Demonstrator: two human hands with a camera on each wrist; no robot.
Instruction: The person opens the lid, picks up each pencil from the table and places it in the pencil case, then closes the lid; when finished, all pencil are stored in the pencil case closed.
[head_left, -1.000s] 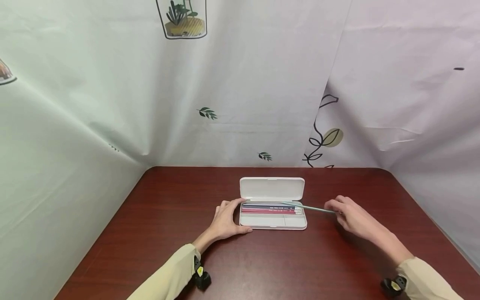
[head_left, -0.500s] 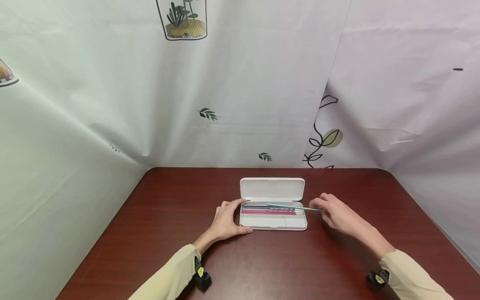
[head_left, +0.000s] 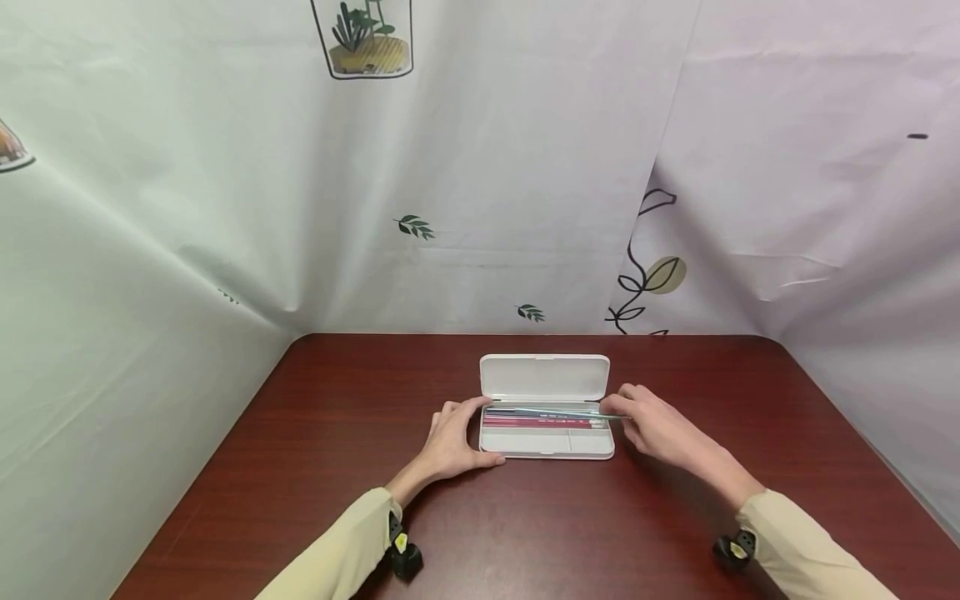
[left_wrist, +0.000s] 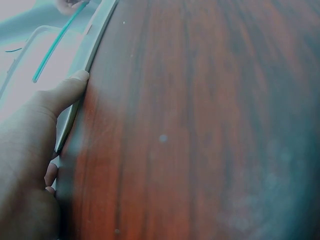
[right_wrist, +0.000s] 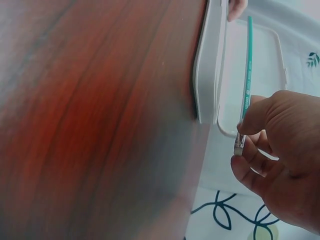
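A white pencil case (head_left: 523,442) lies on the table with its lid (head_left: 544,379) raised at the back. Several pencils (head_left: 536,422), pink and dark blue, lie side by side in its rear compartment. My left hand (head_left: 452,442) grips the case's left end, thumb at the front edge and fingers at the back corner. My right hand (head_left: 663,427) pinches a green pencil (right_wrist: 248,70) near its white eraser end, at the case's right end. In the head view this pencil stretches leftward over the other pencils. The left wrist view shows its far end above the case.
The dark red wooden table (head_left: 570,533) reaches back to a white curtain (head_left: 480,167) printed with leaves. More curtain hangs along both sides. A small front compartment of the case is divided off at the right.
My right hand has moved left, carrying the green pencil from beyond the case's right end to over the pencils inside. My left hand has stayed at the case.
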